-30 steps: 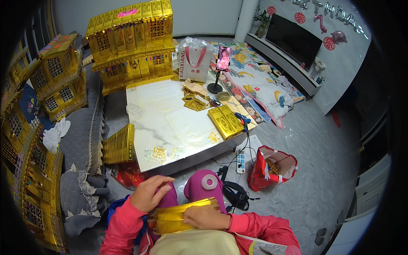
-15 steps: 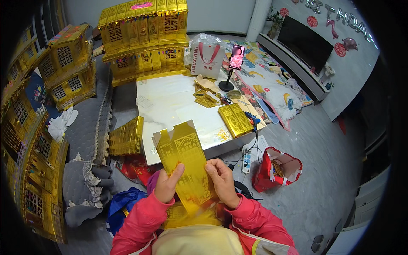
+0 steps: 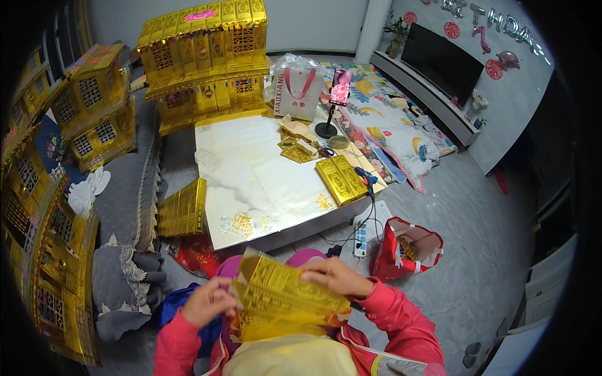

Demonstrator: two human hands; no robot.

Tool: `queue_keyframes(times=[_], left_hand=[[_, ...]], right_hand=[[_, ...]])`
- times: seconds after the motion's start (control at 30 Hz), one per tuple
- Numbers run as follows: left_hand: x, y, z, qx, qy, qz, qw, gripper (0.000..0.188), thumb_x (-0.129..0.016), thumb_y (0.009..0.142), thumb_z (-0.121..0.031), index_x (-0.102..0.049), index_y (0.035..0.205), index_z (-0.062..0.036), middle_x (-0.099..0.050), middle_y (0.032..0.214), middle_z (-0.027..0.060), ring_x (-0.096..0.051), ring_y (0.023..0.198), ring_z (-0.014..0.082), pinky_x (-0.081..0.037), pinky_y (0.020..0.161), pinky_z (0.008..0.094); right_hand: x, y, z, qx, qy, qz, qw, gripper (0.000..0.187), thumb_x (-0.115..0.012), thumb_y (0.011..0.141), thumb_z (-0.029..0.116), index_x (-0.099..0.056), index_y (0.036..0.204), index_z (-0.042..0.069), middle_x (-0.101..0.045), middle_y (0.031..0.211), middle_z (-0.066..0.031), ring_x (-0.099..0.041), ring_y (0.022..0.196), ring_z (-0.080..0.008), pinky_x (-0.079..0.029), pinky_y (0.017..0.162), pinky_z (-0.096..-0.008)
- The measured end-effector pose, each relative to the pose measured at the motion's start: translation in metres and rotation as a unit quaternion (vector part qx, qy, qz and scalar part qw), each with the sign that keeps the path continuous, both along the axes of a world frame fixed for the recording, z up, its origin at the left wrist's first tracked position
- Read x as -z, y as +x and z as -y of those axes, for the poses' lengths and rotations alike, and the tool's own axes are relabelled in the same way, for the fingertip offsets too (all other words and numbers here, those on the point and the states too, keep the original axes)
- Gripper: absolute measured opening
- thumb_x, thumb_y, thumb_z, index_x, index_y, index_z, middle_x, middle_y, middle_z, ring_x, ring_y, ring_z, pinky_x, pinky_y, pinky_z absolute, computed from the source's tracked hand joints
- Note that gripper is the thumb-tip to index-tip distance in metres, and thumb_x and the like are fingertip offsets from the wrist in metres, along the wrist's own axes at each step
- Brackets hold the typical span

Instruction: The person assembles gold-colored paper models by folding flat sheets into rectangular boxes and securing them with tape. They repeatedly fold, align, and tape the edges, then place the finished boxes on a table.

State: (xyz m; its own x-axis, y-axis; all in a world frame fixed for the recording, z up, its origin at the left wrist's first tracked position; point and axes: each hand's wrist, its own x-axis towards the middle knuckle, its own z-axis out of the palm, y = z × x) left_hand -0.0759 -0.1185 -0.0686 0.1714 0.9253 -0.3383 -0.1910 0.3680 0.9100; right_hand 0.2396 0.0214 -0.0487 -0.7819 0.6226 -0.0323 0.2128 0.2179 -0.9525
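Note:
Over my lap I hold a shiny gold card sheet (image 3: 276,291) printed with fine patterns and partly creased into panels. My right hand (image 3: 335,277) grips its upper right edge, fingers on top. At its left edge, my left hand (image 3: 213,301) has its fingers curled and pinching the sheet's side. More gold card seems to lie beneath it on my lap, but blur hides where one ends. In front of me stands a white-topped table (image 3: 251,169). On its right corner rest gold boxes (image 3: 340,178) beside a blue glue gun (image 3: 365,176).
A gold paper house (image 3: 204,62) stands behind the table; others crowd the left. A gold folded panel (image 3: 182,210) leans by the table's left side. A phone on a stand (image 3: 326,130), a white gift bag (image 3: 295,94), a power strip (image 3: 359,238) and a red bag (image 3: 401,250) are at right.
The sheet, upright before, has come down toward my lap and turned sideways. My left hand moved left and down to its side; my right hand shifted to its upper edge.

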Motion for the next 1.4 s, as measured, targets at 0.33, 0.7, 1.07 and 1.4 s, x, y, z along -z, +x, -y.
queue_keyframes(times=[0.33, 0.7, 1.07, 1.4], left_hand=[[-0.012, -0.012, 0.058, 0.149, -0.068, -0.432, 0.887, 0.047, -0.076, 0.085, -0.036, -0.048, 0.102, -0.0012, -0.066, 0.062, 0.0102, -0.065, 0.053, 0.0153, -0.05, 0.049, 0.0273], [-0.028, 0.083, -0.087, 0.087, 0.179, 0.209, 0.957, 0.099, -0.045, 0.084, -0.078, -0.028, 0.15, -0.0066, -0.041, 0.144, 0.0109, -0.043, 0.132, 0.024, -0.036, 0.109, 0.0409], [-0.03, 0.085, -0.102, 0.102, 0.12, 0.247, 0.956, 0.094, -0.056, 0.088, -0.066, -0.027, 0.15, -0.003, -0.042, 0.145, 0.0177, -0.048, 0.128, 0.0328, -0.045, 0.103, 0.05], [-0.023, 0.073, -0.102, 0.14, 0.153, 0.2, 0.957, 0.101, -0.048, 0.086, -0.074, -0.022, 0.152, -0.0009, -0.036, 0.149, 0.0174, -0.045, 0.132, 0.0277, -0.043, 0.104, 0.0418]], right_hand=[[-0.009, -0.017, 0.024, 0.122, 0.012, -0.012, 0.992, 0.015, -0.057, 0.098, 0.018, -0.058, 0.096, 0.002, -0.055, 0.074, -0.0043, -0.055, 0.066, -0.013, -0.043, 0.062, -0.027], [-0.027, -0.064, 0.006, 0.224, -0.04, -0.185, 0.956, 0.023, -0.061, 0.097, 0.014, -0.051, 0.114, 0.002, -0.06, 0.089, -0.0031, -0.054, 0.08, -0.0083, -0.045, 0.069, -0.0251], [-0.08, -0.055, -0.043, 0.269, 0.4, -0.075, 0.873, 0.053, -0.066, 0.086, 0.005, -0.048, 0.135, 0.001, -0.052, 0.125, -0.0182, -0.052, 0.114, -0.0364, -0.044, 0.096, -0.0397], [-0.07, -0.057, -0.035, 0.289, 0.383, -0.118, 0.869, 0.042, -0.061, 0.087, -0.005, -0.056, 0.128, 0.003, -0.055, 0.123, -0.0157, -0.061, 0.094, -0.0252, -0.052, 0.077, -0.0316]])
